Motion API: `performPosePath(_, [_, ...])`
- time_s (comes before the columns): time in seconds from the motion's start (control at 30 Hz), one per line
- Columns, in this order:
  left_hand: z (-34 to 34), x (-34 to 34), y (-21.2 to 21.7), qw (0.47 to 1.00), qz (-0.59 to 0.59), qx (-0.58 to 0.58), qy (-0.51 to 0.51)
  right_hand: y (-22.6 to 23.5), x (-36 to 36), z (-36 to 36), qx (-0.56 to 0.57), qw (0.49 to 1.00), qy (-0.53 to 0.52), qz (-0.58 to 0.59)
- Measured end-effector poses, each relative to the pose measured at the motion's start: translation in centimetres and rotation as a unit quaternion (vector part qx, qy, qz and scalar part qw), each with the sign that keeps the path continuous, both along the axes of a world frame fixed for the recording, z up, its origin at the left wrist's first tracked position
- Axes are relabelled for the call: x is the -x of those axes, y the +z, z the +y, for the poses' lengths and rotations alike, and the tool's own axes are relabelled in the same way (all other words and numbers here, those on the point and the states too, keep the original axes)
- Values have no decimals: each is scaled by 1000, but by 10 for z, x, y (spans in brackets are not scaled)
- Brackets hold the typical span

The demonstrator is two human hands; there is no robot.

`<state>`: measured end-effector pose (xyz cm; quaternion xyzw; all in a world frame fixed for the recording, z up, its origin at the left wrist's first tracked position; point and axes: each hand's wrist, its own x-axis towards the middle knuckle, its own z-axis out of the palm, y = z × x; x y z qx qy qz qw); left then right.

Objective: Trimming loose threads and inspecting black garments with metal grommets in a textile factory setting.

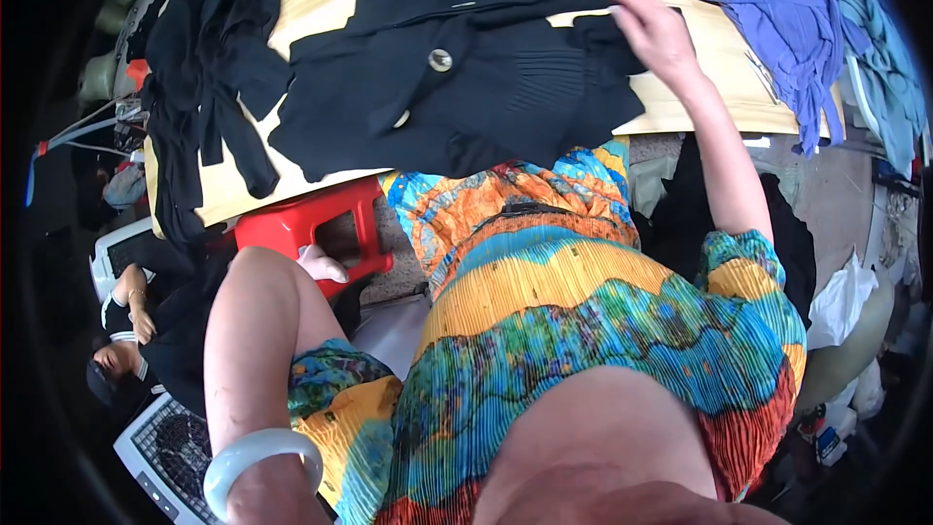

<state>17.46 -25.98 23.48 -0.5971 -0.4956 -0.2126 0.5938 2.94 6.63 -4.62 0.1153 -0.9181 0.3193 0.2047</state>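
- One black knitted garment (466,87) with five round metallic buttons (440,59).
- One red plastic stool (311,224).
- One heap of purple-blue cloth (768,0).
- One pale wooden tabletop (719,78).
- One white bangle (255,462).
- Two hands: right hand (653,31), left hand (321,264).

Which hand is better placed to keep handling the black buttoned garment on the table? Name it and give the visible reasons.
The right hand: it already rests on the black buttoned garment spread on the wooden table. The left hand is down by the red plastic stool, below the table edge, away from the cloth.
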Motion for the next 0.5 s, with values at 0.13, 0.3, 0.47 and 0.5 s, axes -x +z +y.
performPosePath(0.13, [-54,10,-52,995,67,-49,59,12,17,-58,-3,995,96,28])
performPosePath(0.3, [-31,167,-166,720,-665,-51,190,19,36,-109,-32,985,170,2])
performPosePath(0.47, [-17,176,-247,639,-744,57,185,16,70,-150,-86,975,204,6])
performPosePath(0.5, [-7,166,-245,649,-723,86,219,14,80,-161,-126,973,194,-15])
